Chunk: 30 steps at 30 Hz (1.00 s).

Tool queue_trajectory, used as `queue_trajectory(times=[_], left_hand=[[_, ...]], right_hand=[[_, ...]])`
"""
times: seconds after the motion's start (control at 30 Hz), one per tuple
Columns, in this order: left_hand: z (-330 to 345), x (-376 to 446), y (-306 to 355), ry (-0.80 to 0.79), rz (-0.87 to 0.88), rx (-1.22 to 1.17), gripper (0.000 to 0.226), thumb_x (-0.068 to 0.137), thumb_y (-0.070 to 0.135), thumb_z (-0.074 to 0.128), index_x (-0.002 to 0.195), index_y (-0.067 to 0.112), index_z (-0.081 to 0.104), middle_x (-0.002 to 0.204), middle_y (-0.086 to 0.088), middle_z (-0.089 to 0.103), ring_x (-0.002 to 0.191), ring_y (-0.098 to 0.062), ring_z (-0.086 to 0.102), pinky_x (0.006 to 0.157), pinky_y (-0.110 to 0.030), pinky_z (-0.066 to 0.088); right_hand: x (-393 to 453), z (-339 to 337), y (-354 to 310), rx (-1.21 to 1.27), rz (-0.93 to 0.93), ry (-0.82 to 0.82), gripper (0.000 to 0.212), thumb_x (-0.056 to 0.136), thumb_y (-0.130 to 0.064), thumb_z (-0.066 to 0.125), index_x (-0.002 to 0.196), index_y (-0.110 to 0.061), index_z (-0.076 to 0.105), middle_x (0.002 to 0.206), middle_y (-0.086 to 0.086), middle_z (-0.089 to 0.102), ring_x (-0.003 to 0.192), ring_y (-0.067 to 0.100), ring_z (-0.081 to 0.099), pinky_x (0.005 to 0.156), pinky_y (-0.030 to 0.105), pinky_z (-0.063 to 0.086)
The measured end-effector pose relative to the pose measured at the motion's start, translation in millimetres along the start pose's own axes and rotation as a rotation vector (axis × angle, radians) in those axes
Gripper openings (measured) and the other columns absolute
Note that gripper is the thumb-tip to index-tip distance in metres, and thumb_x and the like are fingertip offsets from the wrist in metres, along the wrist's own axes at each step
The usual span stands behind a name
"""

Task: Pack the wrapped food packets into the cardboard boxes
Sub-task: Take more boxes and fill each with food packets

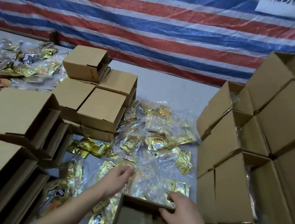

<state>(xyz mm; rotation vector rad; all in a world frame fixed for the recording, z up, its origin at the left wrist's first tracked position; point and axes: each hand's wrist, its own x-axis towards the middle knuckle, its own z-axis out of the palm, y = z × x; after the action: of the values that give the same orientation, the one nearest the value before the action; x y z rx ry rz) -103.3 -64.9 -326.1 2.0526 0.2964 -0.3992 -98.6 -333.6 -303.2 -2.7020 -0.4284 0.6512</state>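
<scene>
A heap of gold-and-yellow wrapped food packets in clear plastic bags [158,141] lies on the grey table in the middle. An open cardboard box [135,217] stands at the near edge, right below the heap. My left hand [118,177] reaches over the packets just beyond the box, fingers curled onto a clear bag of packets. My right hand [179,211] grips the far rim of the open box at its right corner, thumb inside the rim.
Stacks of shut cardboard boxes [98,104] stand at the left and centre-left. Open boxes holding packets [244,172] are stacked at the right. More loose packets [23,66] cover the far left of the table. A red, white and blue striped tarp [149,32] hangs behind.
</scene>
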Motion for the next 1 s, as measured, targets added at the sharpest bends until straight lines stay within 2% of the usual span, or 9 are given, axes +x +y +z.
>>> queue_trajectory(times=[0.13, 0.2, 0.37, 0.5, 0.57, 0.67, 0.8, 0.87, 1.0], left_hand=[[1.2, 39.0, -17.2, 0.116, -0.251, 0.269, 0.055, 0.101, 0.045, 0.047, 0.142, 0.010, 0.045, 0.128, -0.012, 0.063, 0.090, -0.021, 0.067, 0.071, -0.029, 0.051], [9.8, 54.3, -27.2, 0.085, -0.353, 0.348, 0.065, 0.096, 0.052, 0.050, 0.143, 0.008, 0.039, 0.121, -0.011, 0.064, 0.083, -0.021, 0.064, 0.069, -0.028, 0.051], [31.0, 74.6, -53.5, 0.083, -0.458, 0.577, 0.087, 0.071, 0.056, 0.077, 0.137, 0.010, 0.043, 0.117, -0.005, 0.063, 0.102, -0.022, 0.064, 0.082, -0.030, 0.056], [35.8, 80.2, -51.6, 0.173, -0.390, 0.651, 0.058, 0.080, 0.045, 0.073, 0.131, 0.026, 0.053, 0.110, -0.001, 0.065, 0.096, -0.018, 0.064, 0.075, -0.029, 0.056], [34.7, 82.9, -50.3, 0.197, -0.351, 0.693, 0.039, 0.086, 0.040, 0.068, 0.119, 0.021, 0.060, 0.107, -0.002, 0.064, 0.094, -0.019, 0.062, 0.081, -0.033, 0.057], [36.6, 81.4, -53.8, 0.216, -0.378, 0.516, 0.041, 0.086, 0.032, 0.070, 0.120, 0.015, 0.056, 0.116, -0.006, 0.059, 0.098, -0.020, 0.060, 0.087, -0.038, 0.057], [32.8, 66.1, -45.8, 0.232, -0.386, 0.134, 0.035, 0.090, 0.024, 0.066, 0.122, 0.017, 0.052, 0.091, 0.002, 0.063, 0.075, -0.016, 0.066, 0.059, -0.034, 0.057], [22.4, 57.6, -33.5, 0.266, -0.343, 0.047, 0.033, 0.091, 0.031, 0.066, 0.117, 0.017, 0.053, 0.090, -0.001, 0.066, 0.073, -0.019, 0.067, 0.062, -0.037, 0.059], [-9.2, 38.6, 23.8, 0.326, -0.196, -0.106, 0.033, 0.086, 0.028, 0.072, 0.110, 0.024, 0.051, 0.087, 0.001, 0.067, 0.065, -0.014, 0.068, 0.047, -0.030, 0.054]], right_hand=[[-6.3, -5.4, -2.8, 0.005, -0.014, -0.036, 0.053, 0.077, -0.070, 0.055, 0.116, -0.035, 0.059, 0.114, -0.018, 0.057, 0.107, 0.004, 0.056, 0.091, 0.023, 0.046], [-8.5, -8.5, -3.3, 0.035, -0.006, -0.055, 0.057, 0.079, -0.072, 0.054, 0.123, -0.035, 0.058, 0.121, -0.019, 0.055, 0.111, 0.003, 0.054, 0.094, 0.023, 0.045], [-12.1, -19.4, -3.0, 0.089, 0.000, -0.182, 0.083, 0.068, -0.085, 0.051, 0.137, -0.038, 0.051, 0.136, -0.021, 0.050, 0.125, 0.003, 0.047, 0.102, 0.024, 0.041], [-10.8, -27.1, -1.5, 0.186, 0.033, -0.174, 0.086, 0.069, -0.087, 0.045, 0.137, -0.035, 0.052, 0.136, -0.020, 0.051, 0.118, 0.001, 0.051, 0.097, 0.021, 0.043], [-7.7, -29.0, -0.6, 0.203, 0.050, -0.168, 0.081, 0.072, -0.084, 0.046, 0.136, -0.034, 0.053, 0.136, -0.020, 0.051, 0.118, 0.001, 0.052, 0.097, 0.020, 0.043], [-0.5, -29.3, -2.8, 0.218, 0.064, -0.177, 0.078, 0.073, -0.084, 0.045, 0.134, -0.036, 0.053, 0.133, -0.023, 0.051, 0.119, -0.002, 0.050, 0.098, 0.020, 0.042], [8.6, -29.0, -8.2, 0.276, 0.063, -0.154, 0.073, 0.073, -0.084, 0.043, 0.127, -0.037, 0.057, 0.123, -0.025, 0.054, 0.112, -0.005, 0.051, 0.093, 0.019, 0.043], [13.6, -28.9, -11.4, 0.315, 0.050, -0.105, 0.050, 0.083, -0.072, 0.051, 0.115, -0.036, 0.061, 0.114, -0.023, 0.058, 0.106, -0.006, 0.054, 0.088, 0.017, 0.044], [26.7, -39.4, -31.6, 0.584, 0.084, 0.061, 0.013, 0.095, -0.044, 0.061, 0.101, -0.032, 0.064, 0.100, -0.015, 0.066, 0.094, -0.004, 0.062, 0.075, 0.008, 0.046]])
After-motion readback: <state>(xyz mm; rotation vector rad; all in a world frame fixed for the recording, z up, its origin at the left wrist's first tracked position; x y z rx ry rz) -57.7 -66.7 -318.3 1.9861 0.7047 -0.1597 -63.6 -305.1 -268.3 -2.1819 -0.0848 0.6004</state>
